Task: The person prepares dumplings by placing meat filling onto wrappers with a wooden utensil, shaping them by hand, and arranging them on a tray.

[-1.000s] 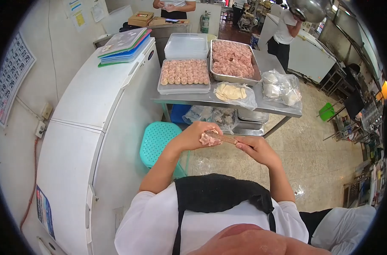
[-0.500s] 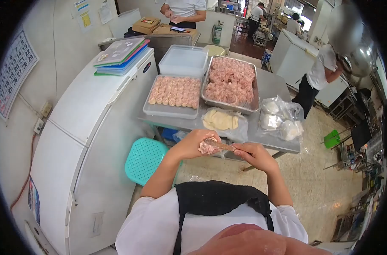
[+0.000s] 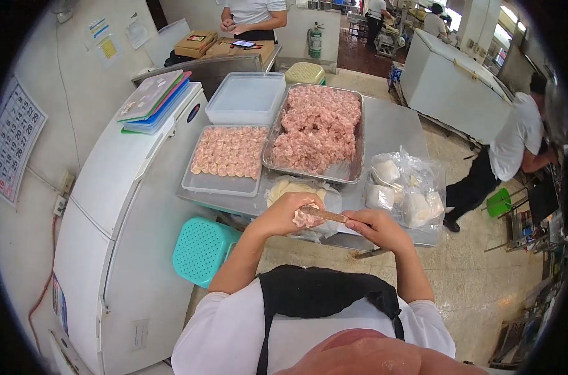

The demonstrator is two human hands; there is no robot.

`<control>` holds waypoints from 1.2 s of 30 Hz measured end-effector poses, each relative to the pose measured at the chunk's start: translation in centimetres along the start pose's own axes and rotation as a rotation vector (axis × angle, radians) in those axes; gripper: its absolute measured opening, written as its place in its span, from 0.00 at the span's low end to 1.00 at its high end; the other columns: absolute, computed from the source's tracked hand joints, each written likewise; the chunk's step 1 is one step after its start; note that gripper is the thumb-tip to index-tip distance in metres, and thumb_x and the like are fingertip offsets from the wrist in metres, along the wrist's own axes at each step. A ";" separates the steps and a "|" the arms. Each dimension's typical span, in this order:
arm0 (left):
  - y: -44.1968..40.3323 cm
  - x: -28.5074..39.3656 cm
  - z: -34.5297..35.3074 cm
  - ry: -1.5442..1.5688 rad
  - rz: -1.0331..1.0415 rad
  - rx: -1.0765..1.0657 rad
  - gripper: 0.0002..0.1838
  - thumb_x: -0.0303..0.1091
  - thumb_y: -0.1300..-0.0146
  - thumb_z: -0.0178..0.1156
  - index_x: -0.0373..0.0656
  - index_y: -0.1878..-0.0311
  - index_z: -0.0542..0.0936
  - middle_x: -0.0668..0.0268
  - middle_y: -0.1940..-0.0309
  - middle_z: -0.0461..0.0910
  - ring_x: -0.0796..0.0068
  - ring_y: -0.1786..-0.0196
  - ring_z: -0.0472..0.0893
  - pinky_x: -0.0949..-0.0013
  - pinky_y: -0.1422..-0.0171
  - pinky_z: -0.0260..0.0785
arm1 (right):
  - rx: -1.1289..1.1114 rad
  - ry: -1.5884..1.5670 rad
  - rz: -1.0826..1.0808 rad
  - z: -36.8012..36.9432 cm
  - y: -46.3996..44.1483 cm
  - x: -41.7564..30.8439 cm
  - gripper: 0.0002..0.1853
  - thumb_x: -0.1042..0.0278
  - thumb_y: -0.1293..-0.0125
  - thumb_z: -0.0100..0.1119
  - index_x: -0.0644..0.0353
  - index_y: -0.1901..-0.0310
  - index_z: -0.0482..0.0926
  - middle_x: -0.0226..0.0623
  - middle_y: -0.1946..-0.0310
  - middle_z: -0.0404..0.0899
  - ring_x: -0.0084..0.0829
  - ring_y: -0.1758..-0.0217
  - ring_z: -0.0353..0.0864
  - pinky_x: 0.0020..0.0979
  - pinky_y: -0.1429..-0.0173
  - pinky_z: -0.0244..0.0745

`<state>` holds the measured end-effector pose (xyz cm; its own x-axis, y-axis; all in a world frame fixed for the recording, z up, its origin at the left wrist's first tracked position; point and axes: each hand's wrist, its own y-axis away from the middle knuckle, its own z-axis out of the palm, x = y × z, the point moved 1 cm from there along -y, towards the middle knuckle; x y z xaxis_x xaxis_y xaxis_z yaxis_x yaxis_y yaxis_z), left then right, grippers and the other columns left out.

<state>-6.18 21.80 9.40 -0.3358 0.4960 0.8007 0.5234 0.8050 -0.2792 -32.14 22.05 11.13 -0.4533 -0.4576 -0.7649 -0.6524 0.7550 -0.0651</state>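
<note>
My left hand (image 3: 284, 214) is curled around a small portion of pink minced meat (image 3: 307, 217). The flat wooden spatula (image 3: 326, 214) lies against that meat, its other end pinched in my right hand (image 3: 379, 229). Beyond my left hand, pale round wrappers (image 3: 287, 189) lie on clear plastic at the steel table's near edge. A clear tray (image 3: 221, 185) with rows of filled dumplings stands to their left. Behind them is a deep metal tray (image 3: 359, 140) heaped with minced meat. Bagged white packs (image 3: 416, 208) are at the right.
A turquoise stool (image 3: 202, 250) stands below the table (image 3: 393, 119). A white freezer (image 3: 128, 206) with stacked coloured boards (image 3: 156, 100) is on the left. Co-workers are at the far counter, the right side (image 3: 515, 144) and the back. A green bucket (image 3: 499, 202) is on the floor.
The table and trays appear nearer and further left as the view shifts. The co-worker on the right has moved further right and leans forward. Both hands keep hold of the meat and spatula.
</note>
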 end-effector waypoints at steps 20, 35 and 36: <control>-2.7 -5.4 -8.8 0.044 0.178 -0.080 0.16 0.36 0.49 0.72 0.41 0.58 0.80 0.61 0.64 0.82 0.64 0.61 0.82 0.65 0.55 0.72 | 0.141 0.106 0.032 1.9 -8.0 -2.3 0.16 0.61 0.32 0.59 0.63 0.49 0.81 0.46 0.69 0.81 0.41 0.65 0.81 0.36 0.59 0.74; -3.7 -9.9 -16.1 0.114 0.281 -0.221 0.16 0.38 0.47 0.72 0.39 0.61 0.79 0.60 0.66 0.82 0.62 0.62 0.82 0.65 0.55 0.72 | 0.295 0.028 0.134 7.5 -13.9 -4.1 0.17 0.61 0.31 0.58 0.63 0.48 0.80 0.49 0.60 0.84 0.43 0.59 0.84 0.35 0.53 0.76; -4.2 -10.0 -16.3 0.127 0.289 -0.246 0.16 0.38 0.47 0.72 0.39 0.61 0.79 0.60 0.66 0.82 0.62 0.62 0.82 0.65 0.55 0.73 | 0.304 -0.002 0.172 7.5 -14.0 -4.1 0.16 0.61 0.31 0.58 0.64 0.49 0.81 0.50 0.60 0.83 0.45 0.58 0.84 0.35 0.53 0.76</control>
<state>7.69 8.19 11.22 -0.0553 0.6342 0.7712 0.7591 0.5284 -0.3802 -16.57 16.89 10.37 -0.5394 -0.3111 -0.7825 -0.3560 0.9264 -0.1229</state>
